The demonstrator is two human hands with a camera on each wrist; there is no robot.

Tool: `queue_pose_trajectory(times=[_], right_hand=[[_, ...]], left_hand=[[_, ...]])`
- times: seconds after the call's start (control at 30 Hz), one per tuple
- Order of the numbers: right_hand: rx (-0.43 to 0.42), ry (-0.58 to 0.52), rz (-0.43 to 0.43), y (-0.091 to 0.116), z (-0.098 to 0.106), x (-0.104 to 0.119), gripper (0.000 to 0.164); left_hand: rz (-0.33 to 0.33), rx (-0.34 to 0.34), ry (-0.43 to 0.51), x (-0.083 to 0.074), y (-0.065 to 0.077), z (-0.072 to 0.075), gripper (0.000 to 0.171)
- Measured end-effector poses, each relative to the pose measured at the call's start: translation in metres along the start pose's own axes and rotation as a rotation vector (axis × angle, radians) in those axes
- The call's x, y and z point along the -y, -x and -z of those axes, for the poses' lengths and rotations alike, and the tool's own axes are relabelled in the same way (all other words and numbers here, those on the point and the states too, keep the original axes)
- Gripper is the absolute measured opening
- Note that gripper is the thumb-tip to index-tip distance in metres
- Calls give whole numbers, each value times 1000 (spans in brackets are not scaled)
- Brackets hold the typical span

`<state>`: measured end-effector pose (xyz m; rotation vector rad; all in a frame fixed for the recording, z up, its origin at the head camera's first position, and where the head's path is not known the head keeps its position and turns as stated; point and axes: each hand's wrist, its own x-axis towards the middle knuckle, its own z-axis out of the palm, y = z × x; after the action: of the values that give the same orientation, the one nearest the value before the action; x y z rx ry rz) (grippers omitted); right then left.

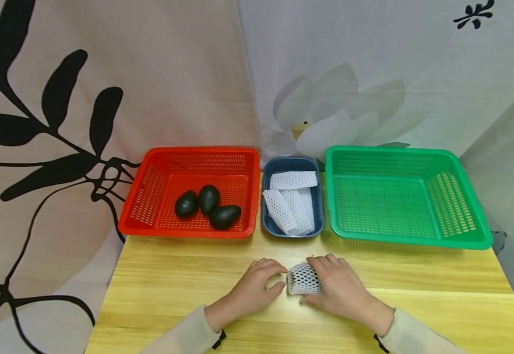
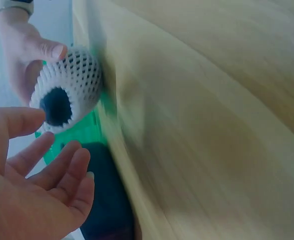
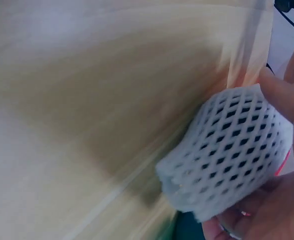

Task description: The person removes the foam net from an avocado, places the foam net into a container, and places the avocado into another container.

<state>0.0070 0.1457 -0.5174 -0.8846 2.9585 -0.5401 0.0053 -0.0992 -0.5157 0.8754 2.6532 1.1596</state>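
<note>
A white foam net sleeve (image 1: 305, 279) lies on the table with a dark avocado (image 2: 56, 107) inside, visible through its open end in the left wrist view. My right hand (image 1: 340, 287) grips the sleeved avocado, fingers over the far side and thumb on the near side. Close to the sleeve's left end is my left hand (image 1: 257, 286), its fingers and thumb spread apart with nothing between them. In the right wrist view the net (image 3: 229, 150) stretches over the dark fruit, and its other end hangs loose.
Behind the hands, a red basket (image 1: 186, 233) holds 3 avocados (image 1: 209, 199). A small dark blue basket (image 1: 320, 216) in the middle holds several white net sleeves (image 1: 293, 180). To its right stands a green basket (image 1: 409, 241). A patterned curtain (image 1: 186, 73) hangs behind the wooden table (image 1: 159, 285).
</note>
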Motion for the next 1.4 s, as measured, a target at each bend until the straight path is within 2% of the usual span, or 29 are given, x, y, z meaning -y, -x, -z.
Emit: queue_pose_trajectory(times=[0.27,0.57,0.8,1.13,1.27,1.4], right_hand=[[21,-94,-14,12,0,-8,94],[8,-226,-32,23,0,-23,80],[-13,-312,-22,25,-2,-30,74],[-26,-416,-1,29,-1,-36,66],[-42,-427,10,31,-2,-37,61],[-62,-429,20,31,-4,-38,56]], left_hand=[[40,52,91,-4,-3,-8,26],[47,18,182,-5,-6,-14,31],[80,37,267,-5,-12,-19,40],[60,67,239,-2,-18,-24,50],[25,92,188,-2,-21,-26,53],[34,135,107,-4,-23,-28,57]])
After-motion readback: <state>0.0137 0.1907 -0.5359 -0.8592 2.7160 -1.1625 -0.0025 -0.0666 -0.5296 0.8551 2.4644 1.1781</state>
